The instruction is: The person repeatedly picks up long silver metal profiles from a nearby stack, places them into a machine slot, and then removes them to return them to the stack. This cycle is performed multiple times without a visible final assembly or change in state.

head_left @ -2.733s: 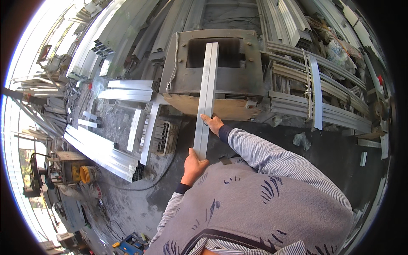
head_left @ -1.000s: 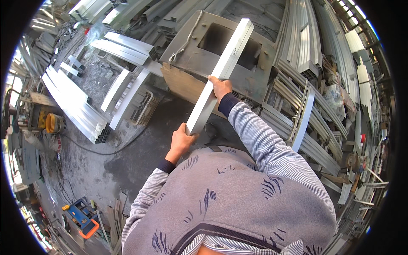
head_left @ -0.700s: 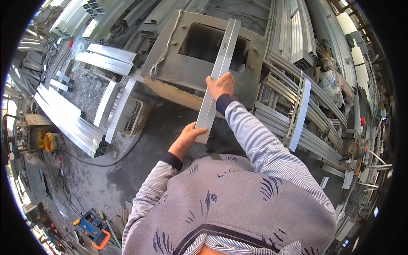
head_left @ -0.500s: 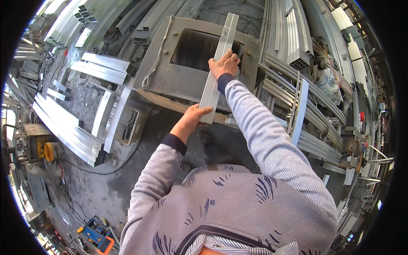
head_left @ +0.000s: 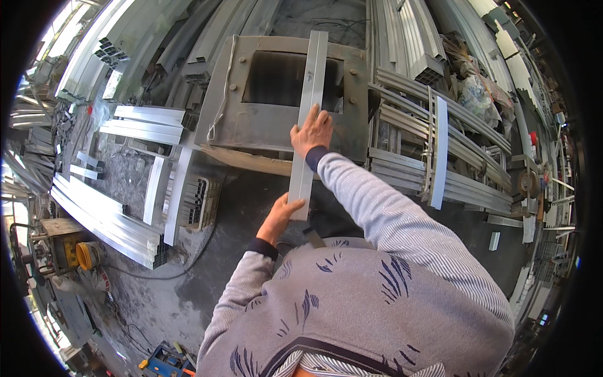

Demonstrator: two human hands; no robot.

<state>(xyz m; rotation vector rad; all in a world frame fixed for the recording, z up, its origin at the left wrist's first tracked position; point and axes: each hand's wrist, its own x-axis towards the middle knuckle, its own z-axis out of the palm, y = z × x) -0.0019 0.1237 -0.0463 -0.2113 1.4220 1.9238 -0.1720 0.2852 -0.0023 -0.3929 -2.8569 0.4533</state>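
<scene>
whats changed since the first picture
The right hand has moved farther along the metal bar, away from the person, and now lies over its top. In view, the bar's far end now crosses the grey metal box's far edge. The left hand stays at the near end.

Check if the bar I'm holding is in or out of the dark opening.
Out: the metal bar crosses over the dark opening, its far end visible beyond the opening's upper edge.
</scene>
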